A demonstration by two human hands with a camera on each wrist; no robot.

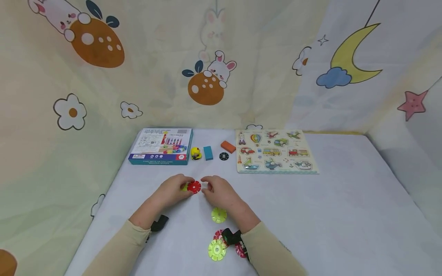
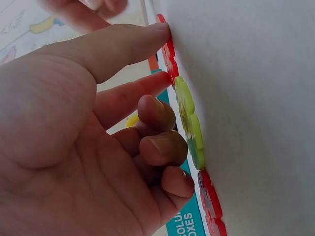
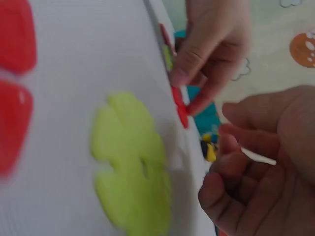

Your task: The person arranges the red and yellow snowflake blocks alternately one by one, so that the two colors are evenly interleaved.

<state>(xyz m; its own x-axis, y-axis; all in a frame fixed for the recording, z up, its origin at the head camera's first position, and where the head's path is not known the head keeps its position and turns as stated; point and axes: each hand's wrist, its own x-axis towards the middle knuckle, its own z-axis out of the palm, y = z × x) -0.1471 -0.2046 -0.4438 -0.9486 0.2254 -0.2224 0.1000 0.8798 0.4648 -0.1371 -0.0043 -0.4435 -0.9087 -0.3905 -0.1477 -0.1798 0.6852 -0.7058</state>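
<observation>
The left hand (image 1: pixel 175 190) pinches the red disc (image 1: pixel 194 187) between thumb and forefinger at the white tabletop (image 1: pixel 310 214), just beside a yellow-green disc (image 2: pixel 191 123); the right hand (image 1: pixel 219 191), thumb and forefinger parted, holds nothing. Uneven pressure on the thin rim could skid the red disc into its neighbour. A careless right-hand withdrawal could knock the loose green disc (image 1: pixel 219 215).

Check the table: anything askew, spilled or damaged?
Nothing looks spilled or damaged. Mildly askew: the orange block slants beside the puzzle board, while the nearby blue block sits nearly straight. The pink-red discs near the right sleeve are partly hidden, so I can't fully check them.
</observation>
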